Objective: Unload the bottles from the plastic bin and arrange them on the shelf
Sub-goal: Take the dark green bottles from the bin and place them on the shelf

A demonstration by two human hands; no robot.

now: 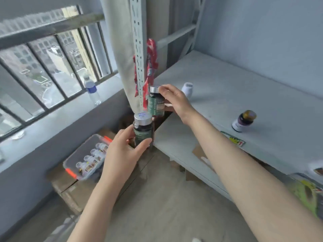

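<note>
My left hand grips a dark bottle with a green label and silver cap, held in the air just left of the shelf's front corner. My right hand holds a second green-labelled bottle by its side, at the left end of the pale shelf board. On the shelf stand a white bottle behind my right hand and a small dark bottle with a gold cap to the right. The clear plastic bin with orange latches sits low at the left, holding several small bottles.
A perforated metal shelf post with red plastic tied to it rises by the shelf's left end. A water bottle stands on the window ledge. Cardboard boxes lie under the bin. A green packet is at the right edge.
</note>
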